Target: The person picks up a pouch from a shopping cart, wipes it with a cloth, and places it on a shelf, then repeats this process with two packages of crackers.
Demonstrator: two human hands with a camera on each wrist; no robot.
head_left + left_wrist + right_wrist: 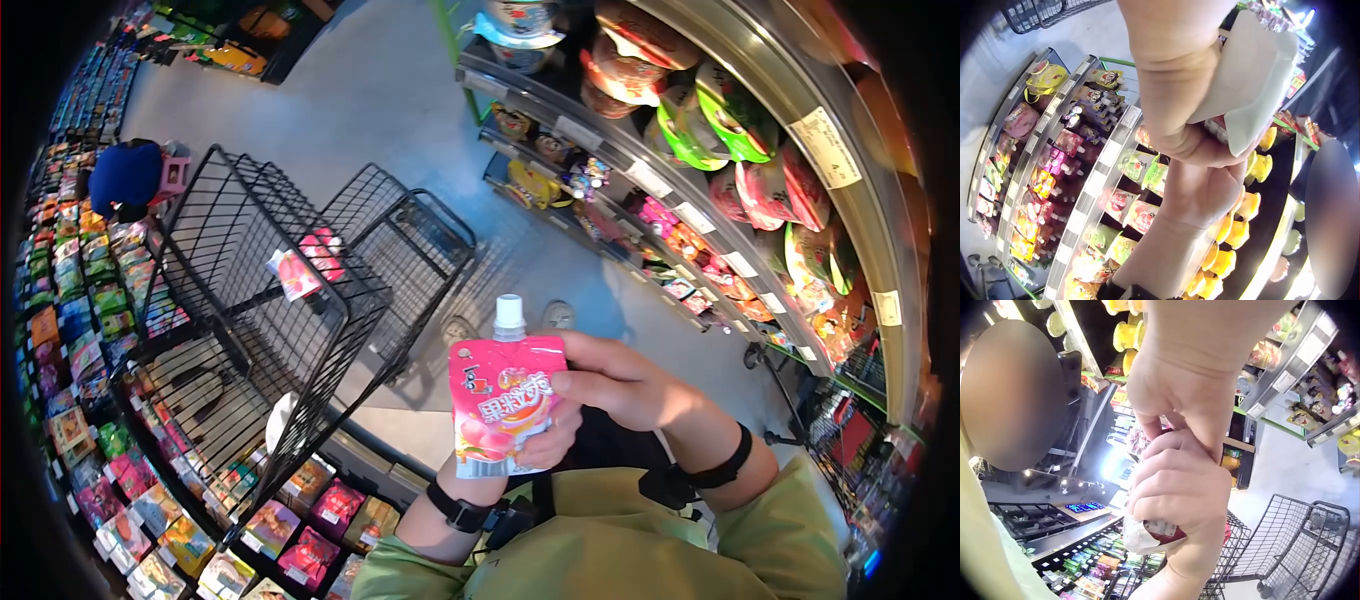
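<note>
A pink spouted pouch [490, 395] with a white cap [509, 311] stands upright before the chest in the head view. My left hand [548, 443] holds it from behind, fingers wrapped round its side edge. At the upper corner, my right hand [612, 385] pinches it between thumb and fingers. The left wrist view has the pouch's pale side [1250, 78] against my left hand [1175, 94], with my right hand [1204, 190] beyond. In the right wrist view, curled fingers of my left hand [1175, 487] cover much of the pouch [1140, 537], below my right hand [1182, 394].
A black shopping cart [255, 250] stands at the left, with pink packages [295, 273] in it. Shelves [670, 185] of cups and pouches line the right side. Packaged goods [310, 555] fill displays at lower left. A person in blue [125, 178] is farther back.
</note>
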